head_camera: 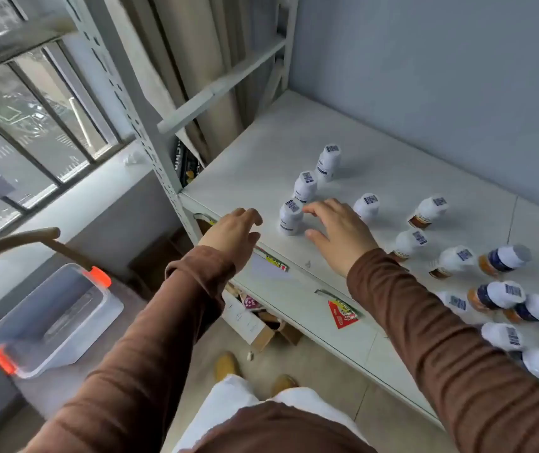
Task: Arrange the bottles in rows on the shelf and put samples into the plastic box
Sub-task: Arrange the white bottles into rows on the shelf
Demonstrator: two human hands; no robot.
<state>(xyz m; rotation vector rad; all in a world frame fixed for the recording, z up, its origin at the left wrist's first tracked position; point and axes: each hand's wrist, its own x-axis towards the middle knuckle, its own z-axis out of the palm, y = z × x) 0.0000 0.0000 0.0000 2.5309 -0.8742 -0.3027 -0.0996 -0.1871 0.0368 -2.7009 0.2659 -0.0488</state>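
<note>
- A pale grey metal rack stands against a blue-grey wall beside a barred window; its white shelf board [255, 152] carries the bottles.
- Three white plastic bottles with barcode stickers on their caps stand in a straight line running away from the shelf's front edge: the nearest bottle [290, 218], the middle one [304, 186] and the far one [328, 162]. That looks like the start of a row.
- The right hand [340, 233] hovers just beside the nearest bottle, fingers [314, 209] spread and holding nothing; whether a fingertip touches the bottle is unclear.
- The left hand [234, 232] reaches over the shelf's front edge, fingers loosely curled and empty, probably ready to steady the row.
- Loose white-capped and amber bottles [503, 297] wait unsorted further right.
- The clear plastic box with orange clips [45, 322] sits low on the left, with no samples visible in it.
</note>
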